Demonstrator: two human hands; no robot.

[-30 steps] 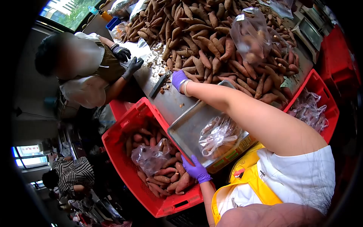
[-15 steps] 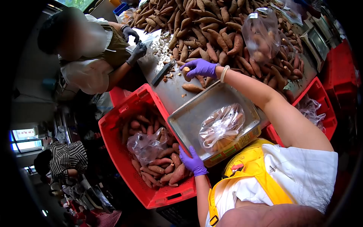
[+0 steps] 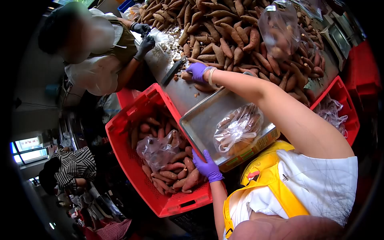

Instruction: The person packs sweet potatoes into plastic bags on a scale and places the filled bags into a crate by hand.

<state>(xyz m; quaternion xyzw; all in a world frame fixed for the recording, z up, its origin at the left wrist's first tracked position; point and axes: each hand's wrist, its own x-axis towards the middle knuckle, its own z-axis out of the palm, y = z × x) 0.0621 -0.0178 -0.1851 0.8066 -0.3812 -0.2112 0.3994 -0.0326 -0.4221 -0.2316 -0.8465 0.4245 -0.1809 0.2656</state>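
Observation:
My right hand (image 3: 197, 72), in a purple glove, is low over the metal table with its fingers curled. A brown sweet potato (image 3: 186, 76) shows at its fingertips, partly hidden by the hand. Just left of it lies a dark-handled tool (image 3: 173, 72). Another sweet potato (image 3: 204, 87) rests on the table below my wrist. My left hand (image 3: 208, 167), also purple-gloved, grips the near left corner of a metal tray (image 3: 193, 127), its thumb over the rim. In the tray sits a clear plastic bag of sweet potatoes (image 3: 239, 130), gathered at its neck.
A large heap of sweet potatoes (image 3: 224, 28) covers the far table, with a filled bag (image 3: 279, 32) on it. Left of the tray stands a red crate (image 3: 120, 132) of sweet potatoes. Another red crate (image 3: 353, 120) holds plastic bags. A co-worker's gloved hands (image 3: 145, 44) are across the table.
My right hand has lowered toward the table with the sweet potato and turned, its fingers less spread. The left hand stays at the tray corner. The whole view has shifted slightly.

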